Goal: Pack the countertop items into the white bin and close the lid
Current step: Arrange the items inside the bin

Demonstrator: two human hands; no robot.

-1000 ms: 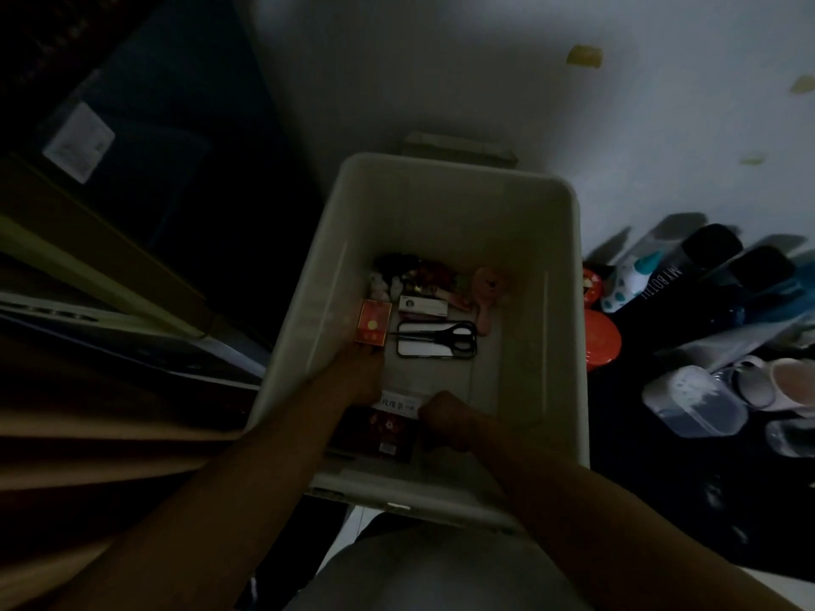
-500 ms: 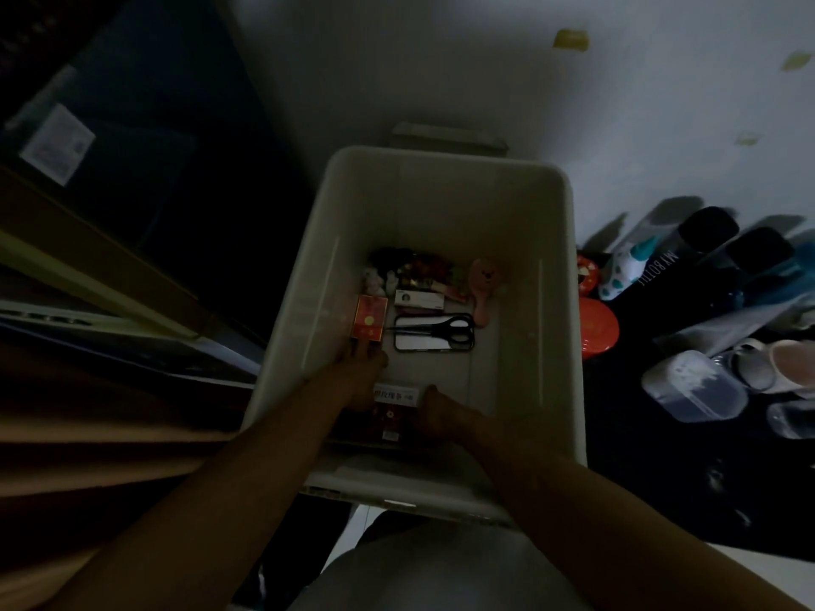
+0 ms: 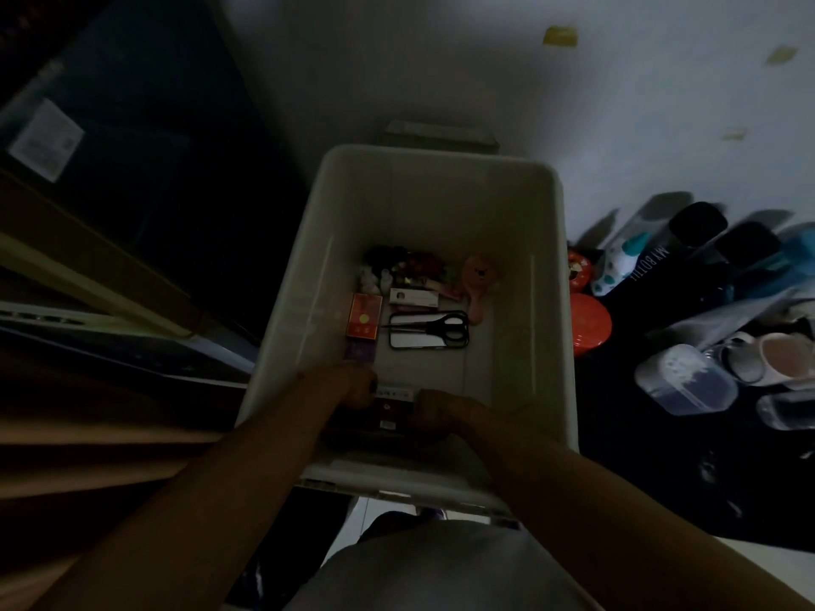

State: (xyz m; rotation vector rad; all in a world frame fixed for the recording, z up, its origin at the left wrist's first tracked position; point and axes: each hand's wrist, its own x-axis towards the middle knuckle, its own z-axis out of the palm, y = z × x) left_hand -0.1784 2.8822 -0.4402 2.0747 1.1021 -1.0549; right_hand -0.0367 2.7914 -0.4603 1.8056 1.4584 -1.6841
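Observation:
The white bin [image 3: 547,266] stands open in front of me, in dim light. Both my hands reach inside at its near wall. My left hand [image 3: 353,385] and my right hand [image 3: 434,410] grip the two ends of a dark red box [image 3: 388,414] with a white label. On the bin floor further in lie an orange-red small box [image 3: 364,317], black scissors [image 3: 434,326] on a black-rimmed flat item, a white slim box [image 3: 413,297], a pink brush [image 3: 478,282] and a dark cluster of small things [image 3: 405,264].
On the dark countertop to the right stand a red round lid [image 3: 588,324], dark bottles [image 3: 688,240], a clear plastic container [image 3: 683,381] and a mug [image 3: 776,361]. A dark cabinet and shelf edges [image 3: 110,275] fill the left. A white wall rises behind the bin.
Both hands with the dark red box have drawn slightly toward the bin's near wall and lower. A purple item now shows below the orange-red box where the left hand was.

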